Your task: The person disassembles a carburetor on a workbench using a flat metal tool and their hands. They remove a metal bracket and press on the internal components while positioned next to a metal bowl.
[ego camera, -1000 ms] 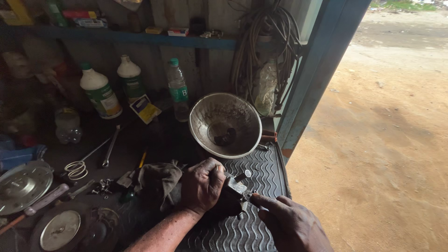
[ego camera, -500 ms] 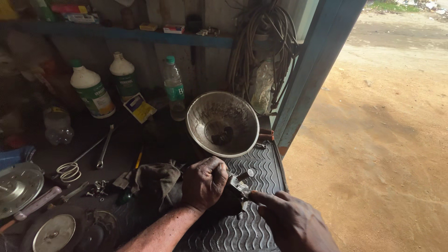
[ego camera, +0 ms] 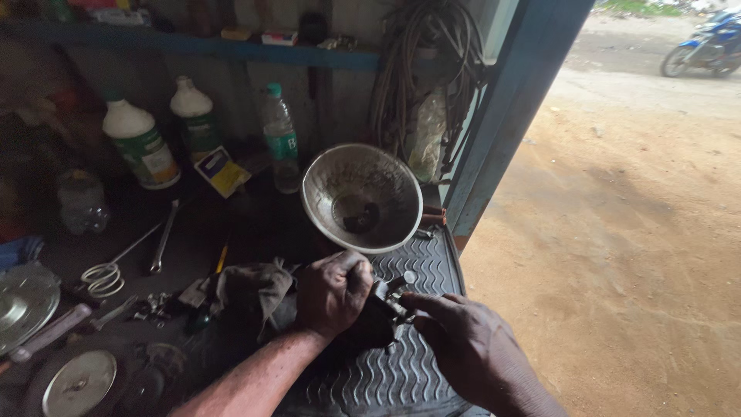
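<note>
Your left hand (ego camera: 333,292) is clenched around a small greasy metal part (ego camera: 392,297), pressing it down with a dark rag bunched under your palm, on the black ribbed rubber mat (ego camera: 401,378) at the bench's front edge. Your right hand (ego camera: 471,351) comes in from the open doorway side, its fingers (ego camera: 424,303) pinched on the end of that same part where it sticks out past your left knuckles; whether they grip a separate screw or only steady the piece is too small to tell. Just behind your hands the dented, round metal bowl (ego camera: 361,197) leans tilted, dark residue in its bottom, its lower rim touching the mat. A few tiny loose bits (ego camera: 409,276) lie on the mat between bowl and knuckles. I'd judge the main risk to be those bits: the mat runs right to the edge beside the sandy ground (ego camera: 617,255), so a nudge could roll them off and lose them in the dirt. Greasy fingers could also slip on the part and let it spring free. The bowl, propped as it is, may tip if your wrist bumps it. To your left lie a slim steel spanner (ego camera: 164,238), a coiled wire spring (ego camera: 104,278) and two white plastic bottles (ego camera: 143,143), well apart from the work.
</note>
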